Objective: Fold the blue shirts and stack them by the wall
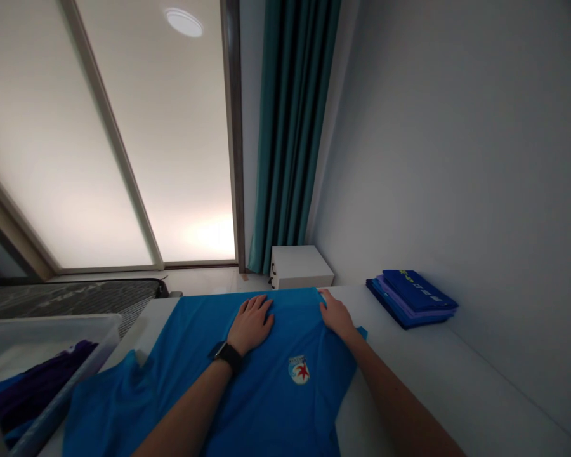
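Observation:
A blue T-shirt with a small white, red and blue chest print lies spread over the white table, its far edge along the table's far side. My left hand, with a dark watch on the wrist, rests flat on the fabric, fingers stretched out. At the shirt's far right corner, my right hand has its thumb and fingers closed on the edge of the cloth; some of its fingertips are hard to see. One sleeve lies out to the left, while the cloth near the right arm is bunched.
On the table's right side, against the wall, sits a stack of folded blue and purple clothes. A translucent plastic bin holding purple, blue and white clothes stands at left. Beyond the table are a white drawer cabinet, a teal curtain and frosted sliding doors.

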The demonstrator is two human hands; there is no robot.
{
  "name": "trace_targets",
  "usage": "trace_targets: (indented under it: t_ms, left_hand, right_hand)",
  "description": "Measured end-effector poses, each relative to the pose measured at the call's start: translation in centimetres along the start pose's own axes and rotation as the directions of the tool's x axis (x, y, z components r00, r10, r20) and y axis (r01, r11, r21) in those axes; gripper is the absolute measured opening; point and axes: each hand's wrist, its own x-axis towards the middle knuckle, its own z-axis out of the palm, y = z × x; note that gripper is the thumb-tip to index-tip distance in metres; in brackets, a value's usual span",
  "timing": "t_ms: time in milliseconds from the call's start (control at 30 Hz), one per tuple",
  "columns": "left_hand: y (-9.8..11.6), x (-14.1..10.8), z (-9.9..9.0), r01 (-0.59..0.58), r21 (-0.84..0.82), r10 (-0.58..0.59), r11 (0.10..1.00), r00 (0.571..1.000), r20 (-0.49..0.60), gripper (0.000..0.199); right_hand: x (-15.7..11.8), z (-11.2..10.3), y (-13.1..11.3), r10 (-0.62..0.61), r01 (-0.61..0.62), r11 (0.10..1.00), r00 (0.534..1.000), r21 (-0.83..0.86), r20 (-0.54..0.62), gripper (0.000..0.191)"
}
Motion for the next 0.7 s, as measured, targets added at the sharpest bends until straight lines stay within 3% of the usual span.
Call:
trace_targets:
  t_ms: [333, 500, 700]
  left_hand:
    - [0.3, 0.0, -0.2, 0.014, 0.014, -0.014, 1.0, 1.0, 0.003, 0.046]
    - [1.4, 1.4, -0.9, 0.053, 0.013, -0.053, 0.999, 0.998, 0.028, 0.044]
    - [5.1, 4.9, 0.3, -0.116, -0.004, 0.116, 0.993, 0.993, 0.014, 0.045]
  right_hand:
    - [-1.4, 0.4, 0.5, -0.033, 0.025, 0.994, 0.997, -0.102, -0.076, 0.037]
    - [-1.4, 0.2, 0.5, -0.045, 0.038, 0.995, 0.996, -0.095, -0.071, 0.036]
    - [-1.3, 0.4, 0.6, -0.052, 0.044, 0.996, 0.994, -0.081, -0.098, 0.036]
